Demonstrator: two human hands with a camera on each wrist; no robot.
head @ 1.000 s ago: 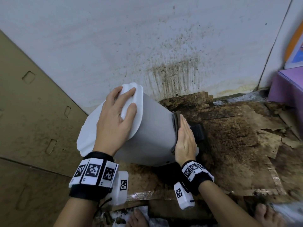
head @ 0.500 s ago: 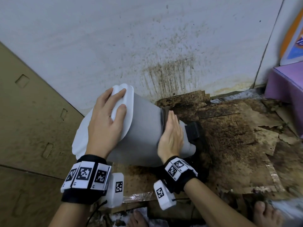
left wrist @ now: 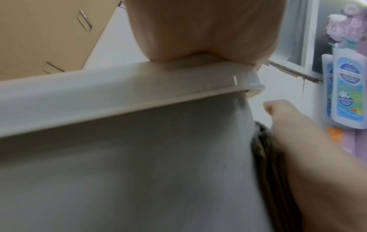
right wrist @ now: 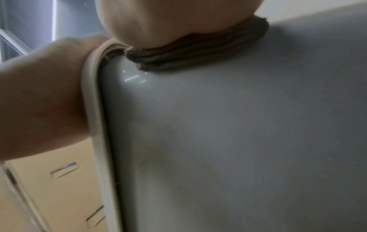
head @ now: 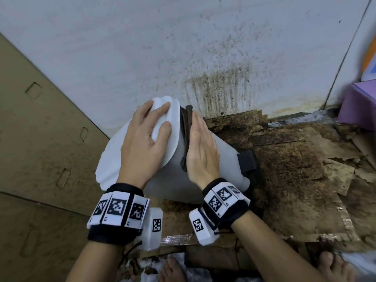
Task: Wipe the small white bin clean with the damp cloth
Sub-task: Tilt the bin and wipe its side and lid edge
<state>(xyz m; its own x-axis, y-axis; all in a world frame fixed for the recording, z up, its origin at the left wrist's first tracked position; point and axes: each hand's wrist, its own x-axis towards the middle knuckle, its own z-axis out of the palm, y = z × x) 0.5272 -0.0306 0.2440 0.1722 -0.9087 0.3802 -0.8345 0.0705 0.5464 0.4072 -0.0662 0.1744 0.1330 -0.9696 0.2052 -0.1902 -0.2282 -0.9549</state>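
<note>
The small white bin (head: 221, 159) lies tilted on its side on the floor (head: 295, 180), near the stained wall (head: 183, 47). My left hand (head: 142, 139) rests flat on its white lid (head: 173, 127), fingers relaxed and spread. My right hand (head: 201, 151) presses the folded dark cloth (head: 186, 127) against the bin's grey side just beside the lid rim, fingers straight.

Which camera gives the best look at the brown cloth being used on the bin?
The right wrist view: the cloth shows as a folded brown stack pressed under the right hand against the bin wall. The head view shows only its dark edge beside that hand. The left wrist view catches a blurred strip of it.
</note>
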